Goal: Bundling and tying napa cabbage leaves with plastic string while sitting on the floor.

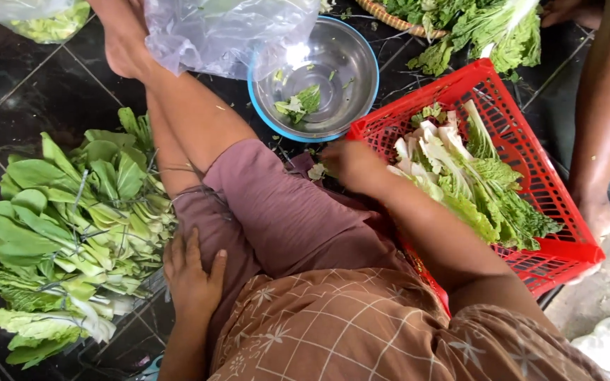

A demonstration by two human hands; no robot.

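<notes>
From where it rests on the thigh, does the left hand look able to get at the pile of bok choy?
Probably yes. The left hand lies flat on the thigh, right beside the bok choy pile, with nothing between them.

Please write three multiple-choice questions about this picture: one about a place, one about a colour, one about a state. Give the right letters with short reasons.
1. Where does the left hand rest?
A. on the person's own thigh
B. in the steel bowl
C. on the basket rim

2. What colour is the crate holding leafy greens?
A. blue
B. red
C. yellow

3. In what state is the steel bowl?
A. full of water
B. turned upside down
C. nearly empty, with a few leaf scraps

Answers: 1 A, the palm lies flat on the thigh, beside the bok choy pile. 2 B, its lattice walls are red. 3 C, bare metal shows around the scraps.
</notes>
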